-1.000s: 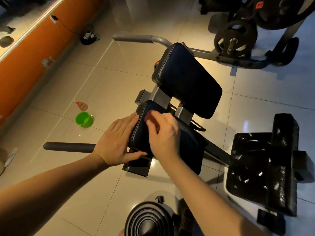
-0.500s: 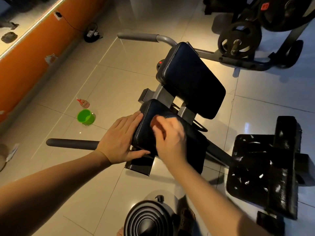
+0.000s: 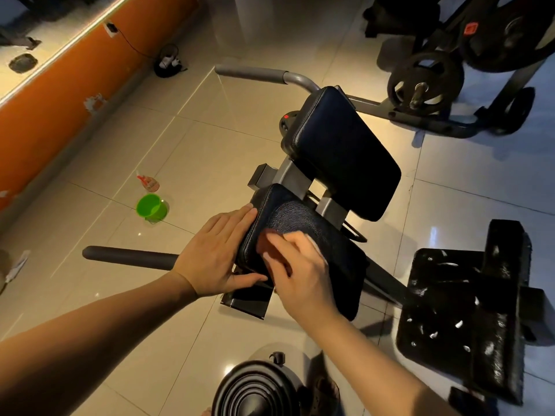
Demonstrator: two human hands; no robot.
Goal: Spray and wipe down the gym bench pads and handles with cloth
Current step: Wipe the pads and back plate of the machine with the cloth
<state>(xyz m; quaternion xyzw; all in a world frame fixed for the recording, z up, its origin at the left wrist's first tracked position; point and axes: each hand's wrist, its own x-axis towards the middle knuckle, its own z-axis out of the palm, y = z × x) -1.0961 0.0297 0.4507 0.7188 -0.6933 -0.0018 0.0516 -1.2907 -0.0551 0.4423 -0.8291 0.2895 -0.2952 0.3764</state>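
Black vinyl lower pad (image 3: 315,235) under both hands. Right hand (image 3: 300,274), fingers bent over reddish cloth (image 3: 265,246), has drawn back toward near end. Dull streaked patch now shows beyond knuckles, so that stretch looks wiped. Left hand (image 3: 216,253), fingers straight, still braces pad's left side. Farther off: spray bottle (image 3: 147,181) on floor, upper pad (image 3: 345,151), near handle (image 3: 129,257), far handle (image 3: 249,74), all probably still to do.

Open floor (image 3: 192,151) left of the bench (image 3: 292,175), between far handle (image 3: 252,74) and near handle (image 3: 129,258), carries a green cup (image 3: 150,207) and spray bottle (image 3: 147,181); upper pad (image 3: 345,154) and footplate (image 3: 459,319) crowd the right.
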